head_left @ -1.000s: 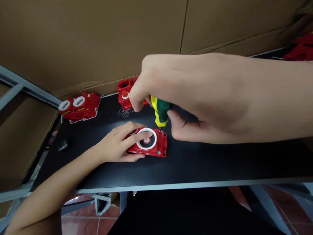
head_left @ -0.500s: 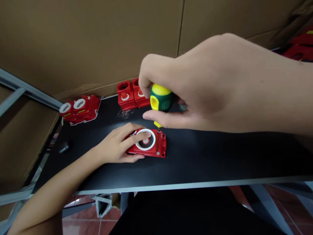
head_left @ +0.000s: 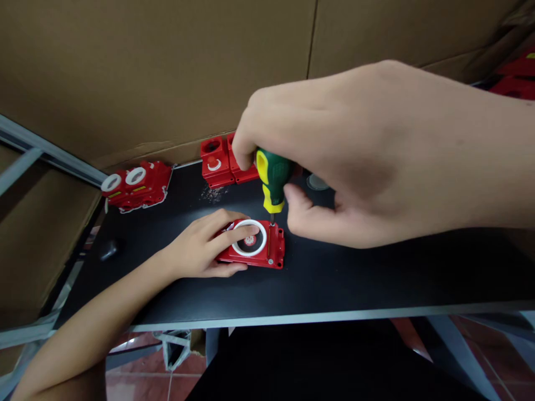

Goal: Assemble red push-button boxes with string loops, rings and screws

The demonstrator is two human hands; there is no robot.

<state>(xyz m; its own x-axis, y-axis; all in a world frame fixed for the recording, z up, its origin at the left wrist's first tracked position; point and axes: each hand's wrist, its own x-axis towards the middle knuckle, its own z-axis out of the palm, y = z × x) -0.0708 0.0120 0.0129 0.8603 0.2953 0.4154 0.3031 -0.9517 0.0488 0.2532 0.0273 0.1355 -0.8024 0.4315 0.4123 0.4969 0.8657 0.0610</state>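
My right hand [head_left: 326, 161] is closed around the green and yellow handle of a screwdriver [head_left: 277, 179]. The tool stands nearly upright, its tip at the far right corner of a red housing [head_left: 276, 245] with a white ring [head_left: 264, 248]. A screw head [head_left: 271, 262] shows at the near right corner. Lying over the left part of this housing, my left hand [head_left: 209, 245] grips it against the black tabletop, one finger reaching across the ring. The housing's left end is hidden under that hand.
Two red units with white rings [head_left: 142, 192] sit at the back left. More red housings [head_left: 218, 167] stand by the cardboard wall [head_left: 188, 72], with small crumbs [head_left: 213, 194] before them. A small black object [head_left: 109, 249] lies left. A pale metal edge [head_left: 292, 318] borders the black tabletop [head_left: 355, 284].
My right thumb has moved off the screwdriver's front and away to the right, and the fingers have shifted round the handle. The screwdriver has turned a little. My left hand and the housing stay put.
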